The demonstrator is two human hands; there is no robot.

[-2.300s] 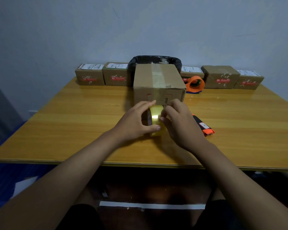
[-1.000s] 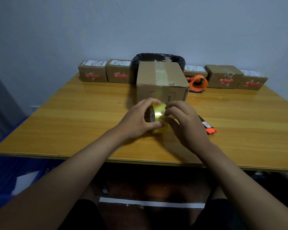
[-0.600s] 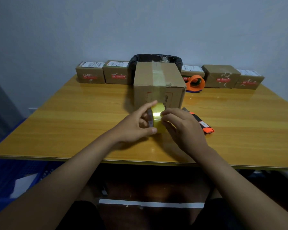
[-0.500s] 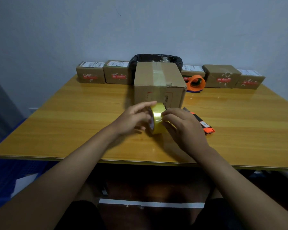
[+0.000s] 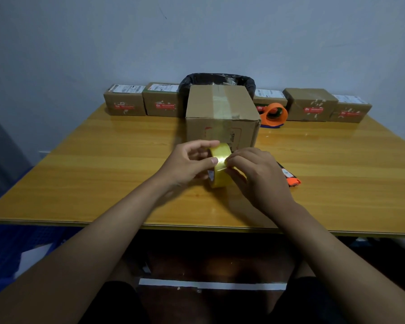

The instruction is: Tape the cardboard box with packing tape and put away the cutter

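Note:
A yellowish roll of packing tape [image 5: 220, 168] stands on edge on the wooden table [image 5: 103, 174], just in front of the cardboard box [image 5: 221, 118], which has a tape strip along its top seam. My left hand [image 5: 187, 163] grips the roll from the left, thumb on its face. My right hand [image 5: 255, 176] pinches at the roll's outer surface with its fingertips. An orange-and-black cutter [image 5: 290, 177] lies on the table to the right, partly hidden behind my right hand.
Small labelled cardboard boxes [image 5: 125, 102] line the table's back edge against the wall. A black-lined bin [image 5: 220, 78] stands behind the big box. An orange tape dispenser [image 5: 274, 114] sits to the right of the box.
The roll stays in front of the box. My left hand has shifted its grip, thumb now on the roll's face. My right fingertips have moved up onto the roll's top right.

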